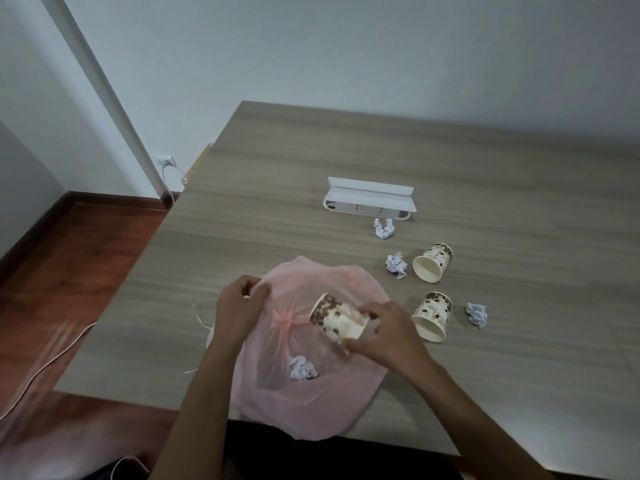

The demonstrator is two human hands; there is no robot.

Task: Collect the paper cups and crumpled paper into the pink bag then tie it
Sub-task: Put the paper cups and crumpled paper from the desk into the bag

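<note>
A pink plastic bag lies open at the table's near edge. My left hand pinches its rim at the left. My right hand grips a brown-patterned paper cup by its rim, tilted over the bag's mouth. One crumpled paper lies inside the bag. Two more paper cups lie on their sides to the right, one near and one farther. Three crumpled papers rest on the table: a far one, a middle one and a right one.
A white power strip box sits behind the litter. The wooden table meets a white wall at the back. Its left edge drops to a red-brown floor, where a thin cable runs. A wall outlet is at the left.
</note>
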